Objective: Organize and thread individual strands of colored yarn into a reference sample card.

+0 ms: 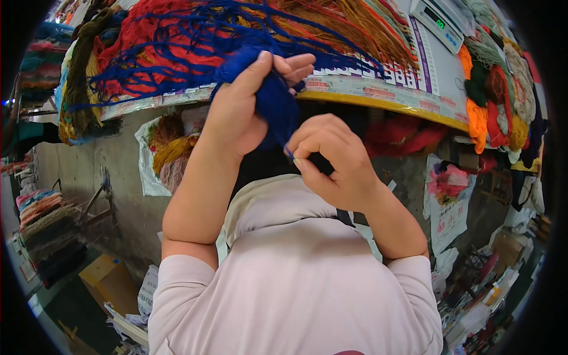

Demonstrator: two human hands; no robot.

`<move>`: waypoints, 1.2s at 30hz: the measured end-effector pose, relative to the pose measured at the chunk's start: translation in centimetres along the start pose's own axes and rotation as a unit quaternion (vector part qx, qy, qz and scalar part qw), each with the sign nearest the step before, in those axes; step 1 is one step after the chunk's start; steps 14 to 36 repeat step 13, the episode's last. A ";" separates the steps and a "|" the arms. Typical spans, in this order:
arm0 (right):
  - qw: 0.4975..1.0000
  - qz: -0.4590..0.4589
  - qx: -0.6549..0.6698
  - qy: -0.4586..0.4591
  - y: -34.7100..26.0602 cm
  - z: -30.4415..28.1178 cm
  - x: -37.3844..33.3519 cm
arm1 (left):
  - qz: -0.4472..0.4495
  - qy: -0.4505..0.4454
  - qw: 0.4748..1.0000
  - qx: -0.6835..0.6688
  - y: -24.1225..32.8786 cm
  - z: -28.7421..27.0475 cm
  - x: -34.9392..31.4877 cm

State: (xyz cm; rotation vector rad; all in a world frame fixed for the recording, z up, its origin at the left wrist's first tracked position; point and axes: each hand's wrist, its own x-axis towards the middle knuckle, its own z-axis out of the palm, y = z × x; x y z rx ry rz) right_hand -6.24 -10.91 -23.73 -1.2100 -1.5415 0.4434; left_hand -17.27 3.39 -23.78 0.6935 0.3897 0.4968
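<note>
My left hand (pixel 248 100) is raised in front of the table edge and grips a bundle of dark blue yarn (pixel 275 103) between thumb and fingers. Loose blue strands (pixel 177 53) fan out from it across the table top. My right hand (pixel 331 160) sits just below and to the right, fingers curled, pinching the lower end of the same blue bundle at its fingertips. Both forearms rise from my pale shirt at the bottom of the view.
The table (pixel 378 97) holds piles of red yarn (pixel 136 47) and orange-brown yarn (pixel 343 23), with a digital scale (pixel 441 21) at the far right. More yarn hanks (pixel 497 100) hang at the right. Bags of yarn (pixel 168 154), a cardboard box (pixel 106 278) and stacked yarn (pixel 44 231) lie on the floor.
</note>
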 end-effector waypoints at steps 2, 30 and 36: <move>1.000 -0.007 0.026 -0.011 -0.1 -0.1 -0.7 | 0.016 0.017 1.000 0.002 0.9 -0.4 0.0; 0.821 0.484 -0.256 -0.161 -0.5 -11.5 -16.0 | 0.094 -0.026 0.991 0.095 3.5 -2.8 -0.4; 0.821 0.484 -0.256 -0.161 -0.5 -11.5 -16.0 | 0.094 -0.026 0.991 0.095 3.5 -2.8 -0.4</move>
